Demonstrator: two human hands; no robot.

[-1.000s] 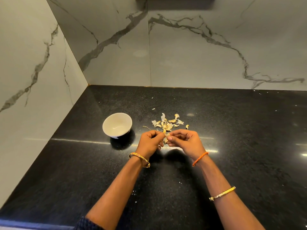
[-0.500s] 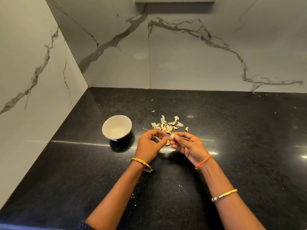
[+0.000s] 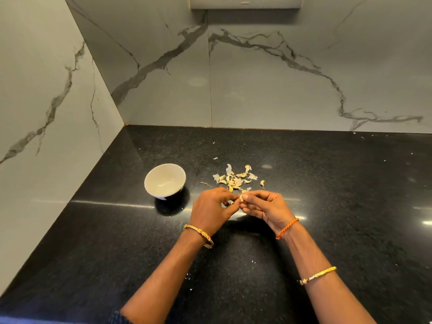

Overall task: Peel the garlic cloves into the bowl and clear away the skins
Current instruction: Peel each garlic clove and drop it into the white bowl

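Note:
Both hands meet over the black counter, just in front of a heap of garlic cloves and papery skins (image 3: 235,178). A small pale garlic clove (image 3: 240,197) is pinched between the fingertips of my left hand (image 3: 211,210) and my right hand (image 3: 266,208). Most of the clove is hidden by the fingers. A white bowl (image 3: 165,180) stands to the left of the heap, about a hand's width from my left hand; I see nothing lying in it.
The black speckled counter (image 3: 350,206) runs into a corner of marble-patterned walls at the back and left. Tiny skin flakes lie scattered on it, some near my forearms. A white switch panel (image 3: 245,2) sits high on the back wall.
My hands have shifted slightly and the fingers have loosened from tight curls; the clove now shows at the fingertips. Bowl and heap have not moved.

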